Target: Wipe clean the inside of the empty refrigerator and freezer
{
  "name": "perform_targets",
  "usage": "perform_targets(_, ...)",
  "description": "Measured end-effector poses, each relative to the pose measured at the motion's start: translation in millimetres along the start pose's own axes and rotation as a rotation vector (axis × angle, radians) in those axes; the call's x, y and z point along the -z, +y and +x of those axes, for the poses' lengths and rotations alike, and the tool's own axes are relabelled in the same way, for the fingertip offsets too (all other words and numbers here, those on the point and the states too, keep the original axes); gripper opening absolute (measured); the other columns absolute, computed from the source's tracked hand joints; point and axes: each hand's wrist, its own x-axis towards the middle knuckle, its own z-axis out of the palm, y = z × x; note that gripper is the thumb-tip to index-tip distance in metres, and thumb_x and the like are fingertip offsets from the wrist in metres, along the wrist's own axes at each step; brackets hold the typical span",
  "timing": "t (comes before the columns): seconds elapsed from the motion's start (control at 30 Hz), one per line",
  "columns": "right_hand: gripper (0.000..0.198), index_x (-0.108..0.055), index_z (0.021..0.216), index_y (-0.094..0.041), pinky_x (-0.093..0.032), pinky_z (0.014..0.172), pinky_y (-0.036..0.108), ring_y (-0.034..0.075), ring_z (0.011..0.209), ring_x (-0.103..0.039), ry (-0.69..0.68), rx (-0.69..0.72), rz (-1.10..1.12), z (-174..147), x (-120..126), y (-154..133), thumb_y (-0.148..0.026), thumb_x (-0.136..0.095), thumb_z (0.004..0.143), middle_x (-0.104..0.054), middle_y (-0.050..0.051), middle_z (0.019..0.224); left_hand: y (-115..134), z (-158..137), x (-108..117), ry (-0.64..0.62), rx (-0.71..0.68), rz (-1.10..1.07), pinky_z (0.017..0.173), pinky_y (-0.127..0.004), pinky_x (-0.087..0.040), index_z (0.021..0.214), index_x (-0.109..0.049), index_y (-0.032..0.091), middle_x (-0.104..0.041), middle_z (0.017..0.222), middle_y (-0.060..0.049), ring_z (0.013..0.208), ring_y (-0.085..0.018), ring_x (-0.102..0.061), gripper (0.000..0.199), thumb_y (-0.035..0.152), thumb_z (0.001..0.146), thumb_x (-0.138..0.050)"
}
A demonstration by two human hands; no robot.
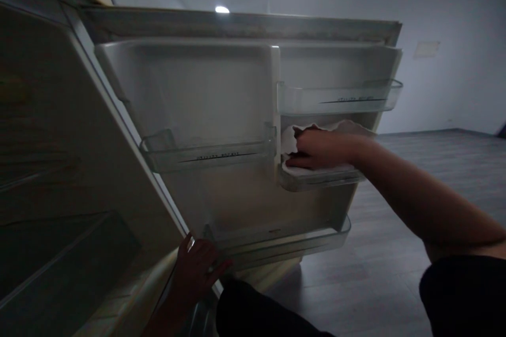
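A refrigerator door (221, 89) stands swung out, its inner side toward me. My right hand (322, 146) presses a white cloth (290, 142) into the middle right door shelf (320, 181). Its fingers are bent into the cloth, and part of the cloth spreads behind the wrist. Low and to the left, my left hand (200, 268) rests at the refrigerator's front edge near the door's lower hinge side. The thumb is apart from the other fingers, and no object shows in that hand.
Clear plastic shelves jut from the door: an upper right one (340, 99), a left one (209, 155) and a bottom one (284, 247). The dark refrigerator interior at left holds a transparent drawer (59, 263). Grey plank floor (395, 263) extends to a pale wall (454, 89).
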Motion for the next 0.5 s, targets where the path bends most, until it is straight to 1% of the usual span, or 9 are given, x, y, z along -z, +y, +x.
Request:
perform_targets(0.1, 0.051, -0.078, 0.103, -0.020, -0.046, 0.074, 0.031, 0.021, 0.080, -0.067, -0.063, -0.001, 0.087, -6.8, 3.6, 3.2, -0.063, -0.051, 0.097, -0.076, 0.010, 0.095, -0.3, 1.0, 1.2, 0.020, 0.034, -0.039, 0.115, -0.047, -0.030, 0.072, -0.057, 0.024, -0.066, 0.073, 0.002, 0.081, -0.018, -0.065, 0.028, 0.036, 0.096, -0.063)
perform_targets(0.17, 0.056, -0.079, 0.097, -0.023, -0.045, 0.072, 0.033, 0.022, 0.076, -0.066, -0.069, -0.071, 0.076, -13.1, 3.1, 7.3, -0.072, -0.052, 0.092, -0.075, 0.009, 0.090, 3.9, 2.5, 2.4, 0.026, 0.042, -0.047, 0.114, -0.047, -0.030, 0.072, -0.057, 0.024, -0.066, 0.074, 0.002, 0.082, -0.018, -0.065, 0.028, 0.036, 0.097, -0.063)
perform_targets(0.23, 0.057, -0.079, 0.092, -0.023, -0.045, 0.072, 0.034, 0.023, 0.075, -0.066, -0.069, -0.153, 0.021, -19.2, 0.9, 11.9, -0.075, -0.054, 0.089, -0.075, 0.008, 0.087, 10.6, 4.6, 3.9, 0.027, 0.060, -0.039, 0.113, -0.047, -0.032, 0.073, -0.057, 0.024, -0.065, 0.073, 0.002, 0.081, -0.018, -0.064, 0.027, 0.036, 0.096, -0.065)
perform_targets(0.3, 0.051, -0.078, 0.091, -0.022, -0.044, 0.074, 0.034, 0.023, 0.077, -0.066, -0.065, -0.193, -0.042, -25.0, 0.4, 15.7, -0.068, -0.056, 0.089, -0.074, 0.009, 0.089, 17.9, 7.0, 5.6, 0.021, 0.095, -0.031, 0.111, -0.047, -0.033, 0.072, -0.056, 0.023, -0.063, 0.072, 0.002, 0.080, -0.018, -0.062, 0.027, 0.035, 0.096, -0.065)
perform_targets(0.37, 0.042, -0.076, 0.092, -0.021, -0.041, 0.073, 0.032, 0.020, 0.077, -0.063, -0.024, -0.187, -0.058, -31.4, 4.5, 17.0, -0.056, -0.054, 0.094, -0.072, 0.008, 0.091, 24.5, 9.3, 7.1, 0.017, 0.125, -0.034, 0.111, -0.048, -0.032, 0.072, -0.056, 0.023, -0.063, 0.072, 0.002, 0.080, -0.018, -0.061, 0.028, 0.034, 0.097, -0.063)
perform_targets(0.43, 0.037, -0.072, 0.093, -0.019, -0.038, 0.072, 0.030, 0.017, 0.074, -0.059, 0.069, -0.131, 0.010, -38.5, 12.6, 14.6, -0.047, -0.048, 0.100, -0.069, 0.006, 0.088, 29.8, 11.2, 8.5, 0.020, 0.122, -0.048, 0.111, -0.048, -0.031, 0.073, -0.057, 0.023, -0.064, 0.073, 0.002, 0.080, -0.018, -0.061, 0.028, 0.035, 0.098, -0.061)
perform_targets(0.5, 0.039, -0.066, 0.089, -0.018, -0.037, 0.070, 0.028, 0.015, 0.072, -0.054, 0.160, -0.032, 0.152, -43.6, 19.5, 9.4, -0.046, -0.043, 0.103, -0.064, 0.004, 0.082, 33.9, 12.8, 10.1, 0.047, 0.119, -0.064, 0.113, -0.047, -0.030, 0.075, -0.058, 0.022, -0.066, 0.074, 0.002, 0.082, -0.019, -0.063, 0.027, 0.033, 0.099, -0.059)
